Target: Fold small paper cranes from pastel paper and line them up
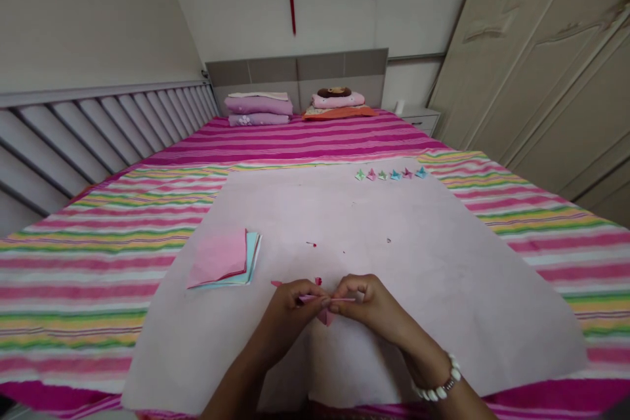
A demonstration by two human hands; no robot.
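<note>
Between my two hands is a piece of folded pink paper (325, 316), its pointed lower part hanging below my fingertips. My left hand (295, 302) pinches it from the left, thumb and fingers pressed together. From the other side my right hand (363, 298) pinches its upper edge, fingers curled. The fingertips of both hands nearly touch and cover part of the folds. Just beyond my hands lie a small red piece (318, 281) and a pink scrap (276, 283).
A stack of coloured paper squares (221, 256), pink on top, lies left on the pale sheet (443, 289). Several small folded paper pieces (396, 174) stand in a row at its far right. Tiny bits (312, 244) are scattered mid-sheet. Striped bedding (73, 289) surrounds it.
</note>
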